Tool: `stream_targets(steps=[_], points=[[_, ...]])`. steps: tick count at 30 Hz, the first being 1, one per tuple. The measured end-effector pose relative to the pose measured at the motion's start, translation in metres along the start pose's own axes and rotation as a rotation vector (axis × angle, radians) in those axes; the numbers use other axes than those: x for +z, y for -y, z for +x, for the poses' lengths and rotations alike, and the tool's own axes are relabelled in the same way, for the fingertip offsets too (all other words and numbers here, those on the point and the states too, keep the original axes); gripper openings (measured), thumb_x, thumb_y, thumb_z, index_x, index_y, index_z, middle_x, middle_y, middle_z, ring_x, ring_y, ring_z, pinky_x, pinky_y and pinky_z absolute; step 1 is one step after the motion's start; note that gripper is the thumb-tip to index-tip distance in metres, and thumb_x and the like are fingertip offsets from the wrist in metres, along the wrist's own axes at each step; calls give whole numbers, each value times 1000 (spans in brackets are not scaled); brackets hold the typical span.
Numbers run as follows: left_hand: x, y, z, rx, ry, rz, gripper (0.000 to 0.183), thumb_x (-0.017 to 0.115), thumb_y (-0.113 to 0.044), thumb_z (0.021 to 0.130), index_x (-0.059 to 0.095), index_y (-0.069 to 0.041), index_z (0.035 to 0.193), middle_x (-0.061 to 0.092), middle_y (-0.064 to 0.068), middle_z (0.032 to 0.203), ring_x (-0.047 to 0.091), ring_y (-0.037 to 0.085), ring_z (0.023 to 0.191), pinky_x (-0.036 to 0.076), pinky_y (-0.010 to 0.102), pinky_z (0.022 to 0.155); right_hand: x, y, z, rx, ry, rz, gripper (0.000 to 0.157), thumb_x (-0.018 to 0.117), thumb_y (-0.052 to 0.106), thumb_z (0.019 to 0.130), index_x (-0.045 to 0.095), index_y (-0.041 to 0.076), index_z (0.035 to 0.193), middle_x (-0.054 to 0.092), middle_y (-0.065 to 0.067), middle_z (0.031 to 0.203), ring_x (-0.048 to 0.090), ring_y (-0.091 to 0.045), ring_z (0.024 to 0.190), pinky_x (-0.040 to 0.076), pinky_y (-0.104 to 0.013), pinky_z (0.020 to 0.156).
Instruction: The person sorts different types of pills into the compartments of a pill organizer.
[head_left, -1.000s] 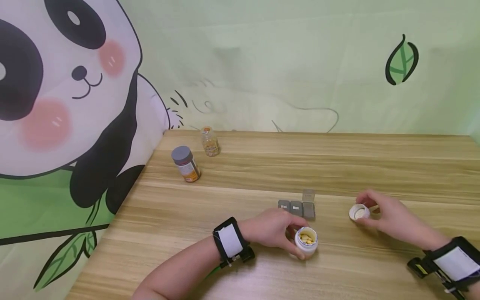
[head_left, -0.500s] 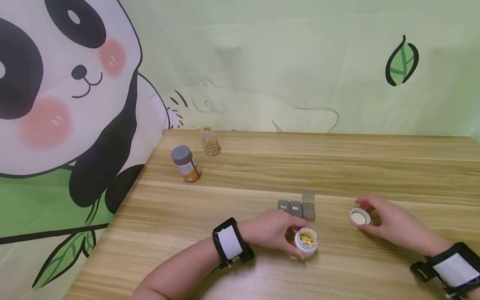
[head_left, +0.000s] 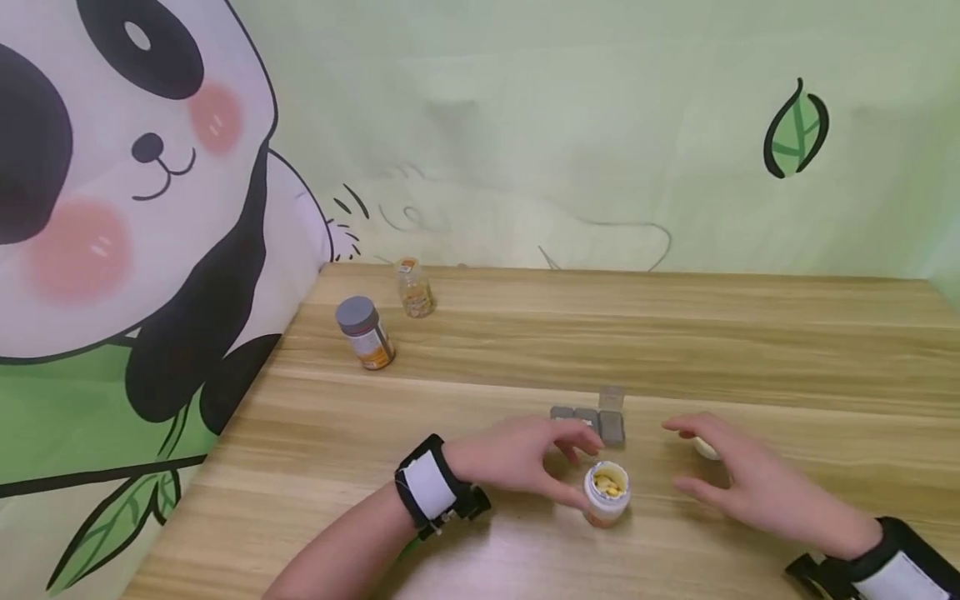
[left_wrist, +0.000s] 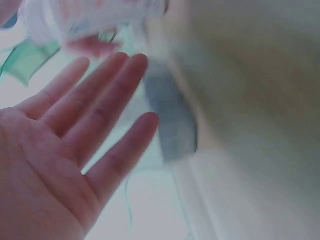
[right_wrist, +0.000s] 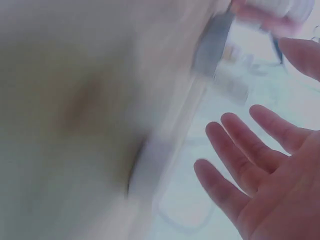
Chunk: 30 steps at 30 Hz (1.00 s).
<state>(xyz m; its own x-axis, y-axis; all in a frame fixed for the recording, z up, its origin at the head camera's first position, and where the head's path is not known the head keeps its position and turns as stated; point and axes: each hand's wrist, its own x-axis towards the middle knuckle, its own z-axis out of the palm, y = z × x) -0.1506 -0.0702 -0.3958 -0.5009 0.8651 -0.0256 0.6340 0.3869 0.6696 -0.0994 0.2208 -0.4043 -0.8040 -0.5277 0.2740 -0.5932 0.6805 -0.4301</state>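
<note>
A white pill bottle (head_left: 606,502) stands uncapped on the table, with yellow tablets visible in its mouth. Just left of it is my left hand (head_left: 517,458), fingers spread; whether the thumb tip still touches the bottle I cannot tell. The left wrist view has the bottle (left_wrist: 100,17) blurred beyond the extended fingers. Behind the bottle lies a grey pill organizer (head_left: 611,427), its right compartment lid raised and part of it covered by my left hand. My right hand (head_left: 757,483) hovers with fingers apart, holding nothing. The white cap (head_left: 707,448) lies on the table, partly hidden behind that hand.
At the back left stand a grey-lidded bottle (head_left: 365,333) and a clear jar (head_left: 416,289) with small contents. The wooden table (head_left: 750,333) meets a green cloth backdrop (head_left: 525,125) printed with a panda and leaves.
My right hand has let go of the cap, left it on the table and moved slightly left. My left hand has loosened from the bottle and drawn left. The head view has shifted a little.
</note>
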Motion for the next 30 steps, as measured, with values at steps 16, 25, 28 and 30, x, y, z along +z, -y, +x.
stream_targets(steps=[16,25,28,30], points=[[-13,25,29,-128,-73,609,67,56,-60,78,43,-14,125,55,-4,101,49,4,78,40,20,65,38,35,18,18,254,380,64,66,44,78,38,21,130,47,14,121,46,-8,111,38,-34,90],[-8,29,35,-25,-43,723,49,55,-55,81,52,-16,110,47,-8,90,44,3,74,37,19,61,47,38,25,-77,220,374,50,65,38,81,43,23,123,52,11,114,50,-7,103,40,-30,86],[-8,30,35,-19,-37,711,45,56,-53,82,52,-16,107,46,-9,89,43,3,75,36,18,61,48,38,24,-78,214,366,49,65,38,81,43,23,123,52,13,111,51,-7,101,41,-30,84],[-8,30,36,-24,-36,696,43,57,-52,82,52,-16,106,46,-9,89,43,3,76,36,18,62,48,39,24,-72,212,363,49,65,39,81,43,23,123,51,15,110,51,-6,100,41,-29,84]])
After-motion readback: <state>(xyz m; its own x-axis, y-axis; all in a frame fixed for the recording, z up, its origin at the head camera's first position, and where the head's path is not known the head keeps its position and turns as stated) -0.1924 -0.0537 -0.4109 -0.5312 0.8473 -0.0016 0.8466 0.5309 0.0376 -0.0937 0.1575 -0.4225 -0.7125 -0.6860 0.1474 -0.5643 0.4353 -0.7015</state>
